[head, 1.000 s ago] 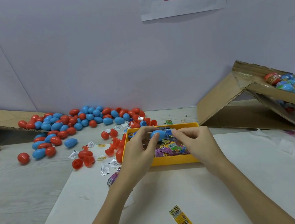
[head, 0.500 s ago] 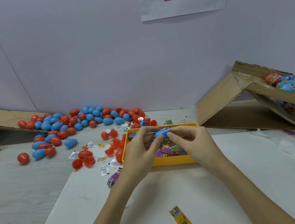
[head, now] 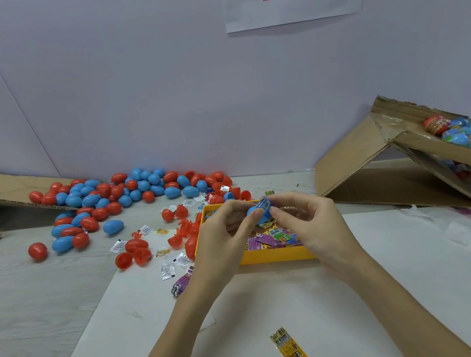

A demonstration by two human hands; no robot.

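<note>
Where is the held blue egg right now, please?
Head view, centre: the blue egg is pinched between left hand and right hand, above the yellow tray.

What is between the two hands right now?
A blue egg with a printed sleeve on it, pinched by left hand and right hand, in the head view.

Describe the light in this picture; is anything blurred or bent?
Head view: soft, even light, no glare, only a faint shadow below the paper sign; its edges lean, likely the wide lens; the blue egg between the left hand and right hand looks slightly soft.
</note>
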